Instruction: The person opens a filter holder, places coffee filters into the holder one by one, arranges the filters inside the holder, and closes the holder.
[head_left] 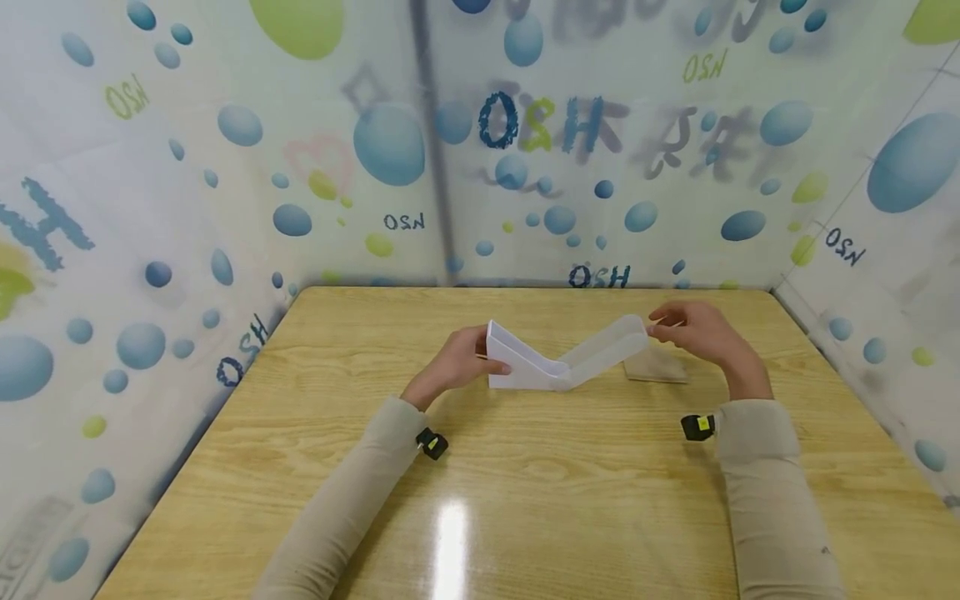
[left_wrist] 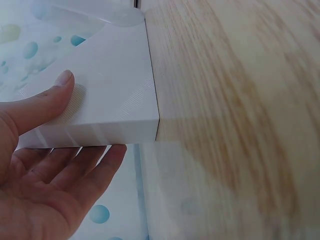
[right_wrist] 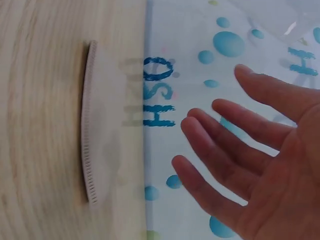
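A white plastic case (head_left: 517, 372) stands on the table with its translucent hinged lid (head_left: 606, 350) swung out to the right. My left hand (head_left: 467, 358) grips the case at its left end. In the left wrist view the thumb lies on the side of the case (left_wrist: 112, 75) and the fingers are against its end face. At the lid's raised far end is my right hand (head_left: 697, 329), fingertips right by the edge. The right wrist view shows that hand (right_wrist: 265, 170) with fingers apart and loosely bent, nothing between them. A tan paper coffee filter (right_wrist: 102, 130) with a crimped edge lies flat nearby.
The wooden table (head_left: 570, 475) backs onto a curtain (head_left: 517, 208) printed with blue and green bubbles, which also hangs along both sides. In the head view, the filter (head_left: 656, 368) sits behind the lid's right end, partly covered by it.
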